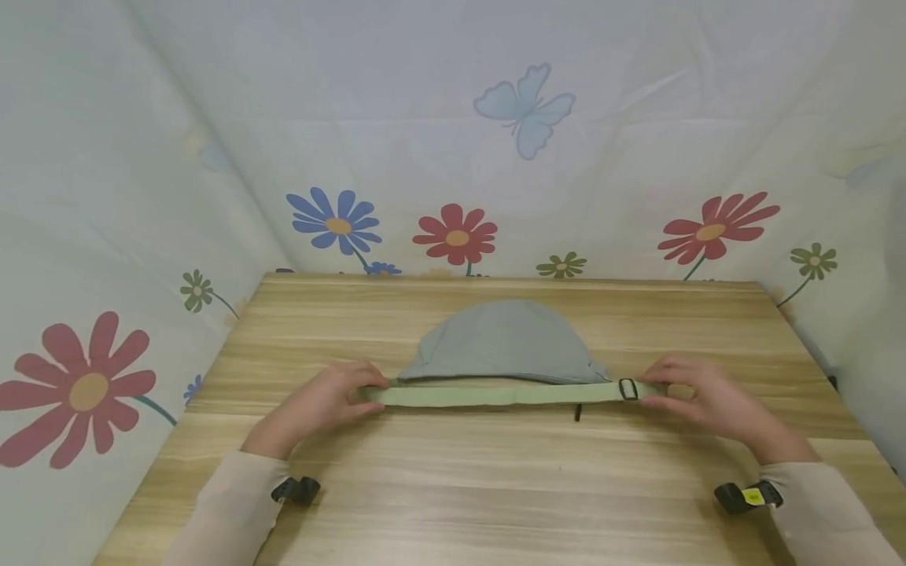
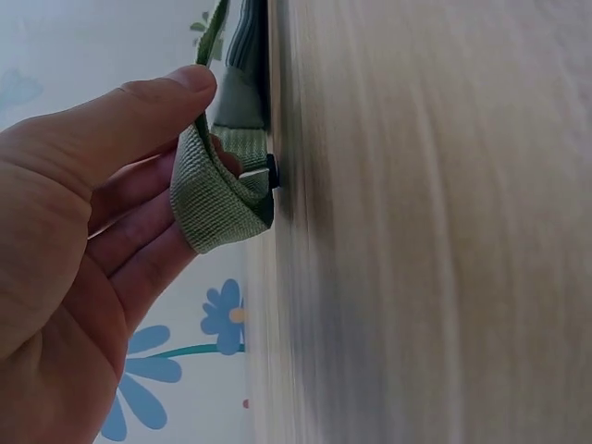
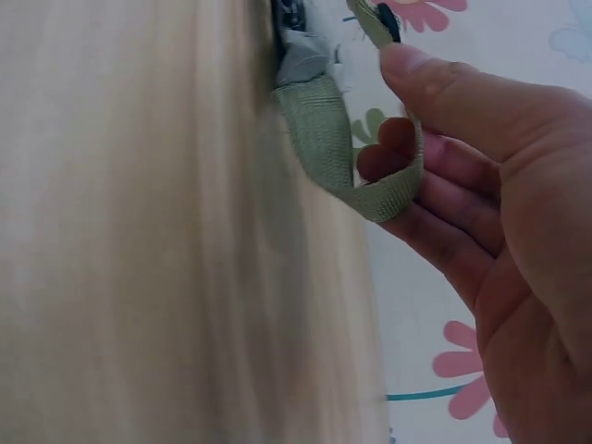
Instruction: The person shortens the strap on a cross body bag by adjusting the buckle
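A grey half-moon waist bag (image 1: 506, 342) lies flat on the wooden table, its curved side away from me. Its pale green webbing strap (image 1: 495, 395) stretches straight along the near side. My left hand (image 1: 322, 401) pinches the strap's left end between thumb and fingers; in the left wrist view the webbing loop (image 2: 208, 203) folds back around there. At the other end my right hand (image 1: 715, 401) pinches the strap just beyond a black slide buckle (image 1: 628, 389). The right wrist view shows the webbing (image 3: 319, 139) curving round the fingertips to the bag.
A small black tab (image 1: 578, 413) pokes out below the strap. The wooden table (image 1: 495, 487) is bordered at the back and sides by a white curtain (image 1: 396, 118) printed with flowers and a butterfly. Both wrists wear black devices (image 1: 297, 490).
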`<action>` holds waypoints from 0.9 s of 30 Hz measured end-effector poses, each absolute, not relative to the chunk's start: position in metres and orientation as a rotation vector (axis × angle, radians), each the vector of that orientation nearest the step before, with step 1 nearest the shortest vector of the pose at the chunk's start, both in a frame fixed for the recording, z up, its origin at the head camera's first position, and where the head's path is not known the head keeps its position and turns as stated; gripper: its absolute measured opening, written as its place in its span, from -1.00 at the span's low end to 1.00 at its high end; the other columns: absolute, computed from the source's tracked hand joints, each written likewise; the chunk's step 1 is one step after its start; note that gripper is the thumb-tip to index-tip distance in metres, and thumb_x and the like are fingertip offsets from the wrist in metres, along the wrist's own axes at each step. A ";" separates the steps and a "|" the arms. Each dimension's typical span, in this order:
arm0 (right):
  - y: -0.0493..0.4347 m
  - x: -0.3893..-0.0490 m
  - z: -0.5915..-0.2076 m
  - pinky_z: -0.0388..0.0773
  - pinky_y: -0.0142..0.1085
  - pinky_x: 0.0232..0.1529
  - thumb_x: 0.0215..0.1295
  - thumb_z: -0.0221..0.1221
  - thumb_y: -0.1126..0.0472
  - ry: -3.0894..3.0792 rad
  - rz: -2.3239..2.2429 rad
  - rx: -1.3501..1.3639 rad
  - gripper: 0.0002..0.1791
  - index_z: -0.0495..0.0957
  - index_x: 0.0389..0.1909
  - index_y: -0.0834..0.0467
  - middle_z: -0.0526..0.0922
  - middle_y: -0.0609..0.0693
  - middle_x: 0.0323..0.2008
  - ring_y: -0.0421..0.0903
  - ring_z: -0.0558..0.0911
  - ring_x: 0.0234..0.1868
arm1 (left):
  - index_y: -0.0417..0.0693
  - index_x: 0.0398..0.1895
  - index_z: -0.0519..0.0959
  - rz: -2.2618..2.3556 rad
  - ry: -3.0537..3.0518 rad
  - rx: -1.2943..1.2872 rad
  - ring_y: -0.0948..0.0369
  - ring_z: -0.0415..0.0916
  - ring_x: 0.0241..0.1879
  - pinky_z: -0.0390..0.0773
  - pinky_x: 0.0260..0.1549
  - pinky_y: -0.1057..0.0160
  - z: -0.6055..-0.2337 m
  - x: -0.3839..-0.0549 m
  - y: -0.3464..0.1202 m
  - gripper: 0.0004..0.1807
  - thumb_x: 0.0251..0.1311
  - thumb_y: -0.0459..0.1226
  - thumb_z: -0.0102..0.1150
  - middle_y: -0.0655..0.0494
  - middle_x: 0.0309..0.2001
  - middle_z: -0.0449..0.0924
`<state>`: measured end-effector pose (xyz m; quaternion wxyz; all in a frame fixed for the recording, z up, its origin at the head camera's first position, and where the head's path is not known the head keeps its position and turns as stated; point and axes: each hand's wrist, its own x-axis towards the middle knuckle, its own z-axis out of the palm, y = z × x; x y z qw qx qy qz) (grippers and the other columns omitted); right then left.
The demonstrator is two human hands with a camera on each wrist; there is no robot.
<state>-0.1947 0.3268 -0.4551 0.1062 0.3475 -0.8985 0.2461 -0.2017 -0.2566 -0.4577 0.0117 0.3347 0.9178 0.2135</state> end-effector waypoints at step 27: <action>0.323 -0.189 -0.479 0.76 -0.19 -0.10 0.06 0.62 0.30 -2.653 0.613 1.114 -0.64 0.81 -0.10 0.00 0.75 -0.19 -0.10 -0.21 0.72 -0.10 | -0.04 0.05 0.81 0.555 2.912 0.972 0.15 0.74 0.02 0.76 0.10 0.07 -0.462 -0.202 -0.248 -0.80 0.43 -0.33 0.37 0.16 -0.01 0.76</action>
